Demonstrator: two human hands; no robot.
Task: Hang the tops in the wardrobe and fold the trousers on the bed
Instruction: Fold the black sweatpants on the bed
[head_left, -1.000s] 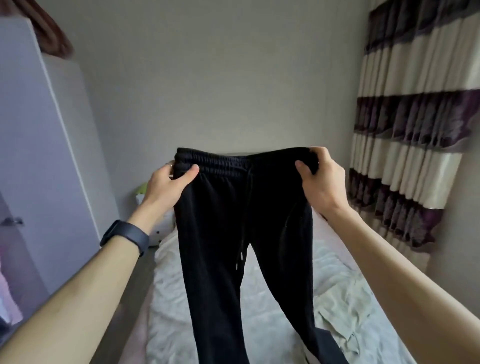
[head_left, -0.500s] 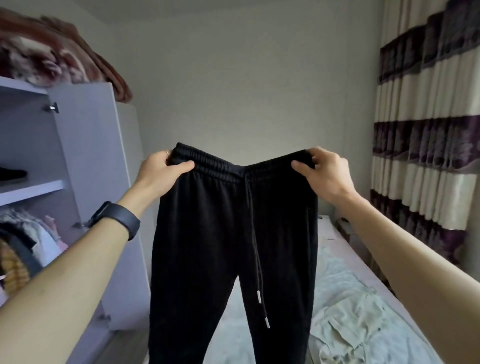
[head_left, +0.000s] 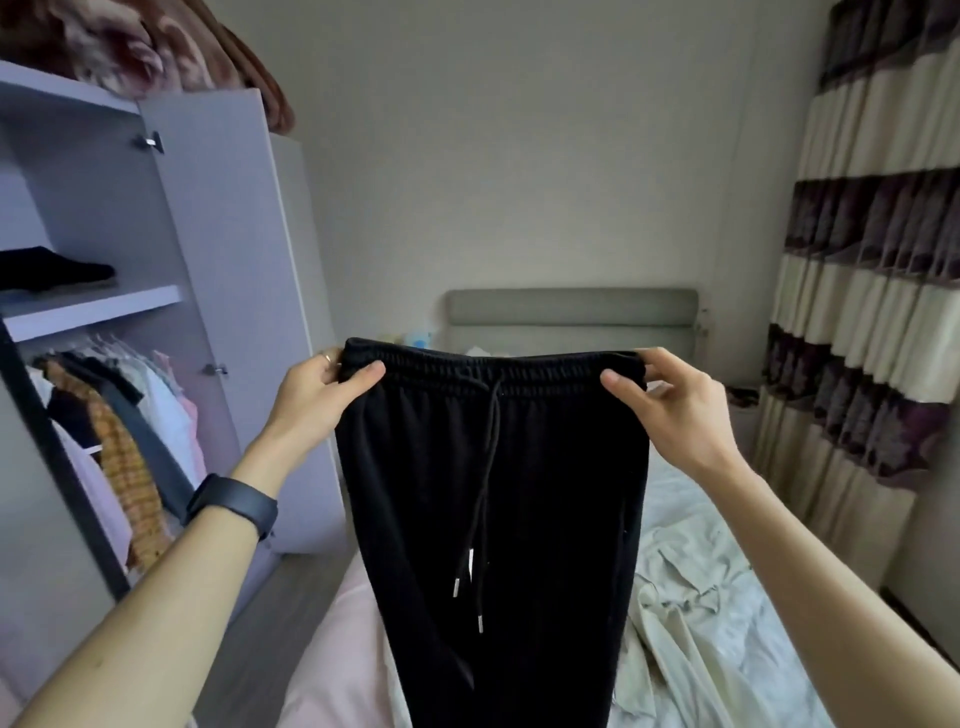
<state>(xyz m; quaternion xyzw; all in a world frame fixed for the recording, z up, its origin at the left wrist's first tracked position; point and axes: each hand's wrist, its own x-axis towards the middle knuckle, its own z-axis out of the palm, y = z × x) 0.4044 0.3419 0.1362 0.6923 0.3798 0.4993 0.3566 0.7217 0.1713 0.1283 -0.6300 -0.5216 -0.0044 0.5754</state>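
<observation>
In the head view, the black jogger trousers (head_left: 493, 493) hang in the middle of the frame, held up in the air in front of the bed (head_left: 737, 525). The left hand (head_left: 322, 395) pinches the left end of the elastic waistband (head_left: 493, 371), with the thumb on the front side and the fingers behind. The right hand (head_left: 670, 400) pinches the right end in the same way. The waistband is stretched flat between both hands. The drawstring (head_left: 485, 493) hangs down the front of the trousers. A dark smart band (head_left: 234, 504) sits on the left wrist.

At the left of the frame the wardrobe (head_left: 218, 260) stands with its door open, and tops (head_left: 119, 441) hang on the rail inside. A pale garment (head_left: 670, 623) lies crumpled on the bed at the lower right. A striped curtain (head_left: 872, 260) fills the right edge.
</observation>
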